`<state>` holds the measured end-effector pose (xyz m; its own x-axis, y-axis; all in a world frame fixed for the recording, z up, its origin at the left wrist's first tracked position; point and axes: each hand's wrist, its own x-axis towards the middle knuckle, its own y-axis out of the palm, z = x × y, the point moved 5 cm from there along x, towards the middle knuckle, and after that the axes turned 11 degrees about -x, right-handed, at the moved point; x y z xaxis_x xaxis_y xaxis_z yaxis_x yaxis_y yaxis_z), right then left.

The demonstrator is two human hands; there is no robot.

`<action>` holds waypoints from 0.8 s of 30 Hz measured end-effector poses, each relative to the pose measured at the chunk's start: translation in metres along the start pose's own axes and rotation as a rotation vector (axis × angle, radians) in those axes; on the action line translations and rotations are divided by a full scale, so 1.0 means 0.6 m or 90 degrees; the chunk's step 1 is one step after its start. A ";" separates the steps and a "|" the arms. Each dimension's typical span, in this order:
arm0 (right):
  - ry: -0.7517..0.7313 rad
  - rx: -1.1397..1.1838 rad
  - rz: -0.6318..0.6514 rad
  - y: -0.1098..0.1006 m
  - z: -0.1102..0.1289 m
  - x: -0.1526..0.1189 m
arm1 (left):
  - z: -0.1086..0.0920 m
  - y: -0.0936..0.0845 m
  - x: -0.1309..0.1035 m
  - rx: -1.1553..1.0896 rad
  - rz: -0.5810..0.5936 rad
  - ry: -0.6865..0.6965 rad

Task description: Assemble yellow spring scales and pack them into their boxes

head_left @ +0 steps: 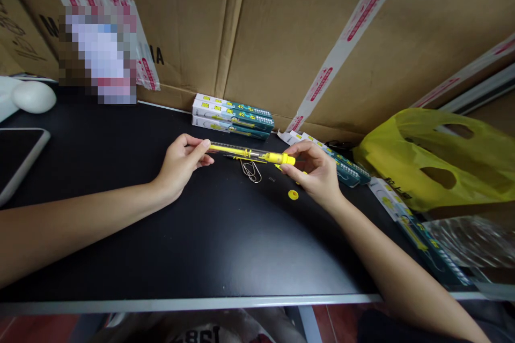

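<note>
A clear tube with yellow parts inside and a yellow end cap [257, 155] is held level above the black table. My left hand [183, 163] pinches its left end between thumb and fingers. At the yellow cap end, my right hand [314, 171] grips with thumb and fingertips. Metal hooks [251, 171] lie on the table below the tube. Nearer my right hand, a small round yellow piece [293, 194] rests on the table, and other yellow bits are partly hidden behind that hand.
Stacked printed boxes [233, 118] stand by the cardboard at the back. More boxes [346, 169] and a long box [418, 233] lie right, beside a yellow plastic bag [402, 155] and clear coiled plastic [470, 238]. A dark-screened device [24, 163] and a white rounded object [34, 96] sit left.
</note>
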<state>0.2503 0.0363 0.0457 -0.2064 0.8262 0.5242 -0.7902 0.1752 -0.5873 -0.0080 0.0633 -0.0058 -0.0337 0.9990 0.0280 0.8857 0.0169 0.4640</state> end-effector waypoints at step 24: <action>-0.100 -0.149 0.035 0.003 0.006 -0.006 | -0.001 0.000 -0.001 0.019 -0.003 0.006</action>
<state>0.2475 0.0320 0.0450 -0.3470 0.7477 0.5661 -0.6245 0.2661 -0.7343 -0.0084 0.0628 -0.0050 -0.0416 0.9985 0.0348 0.8989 0.0222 0.4375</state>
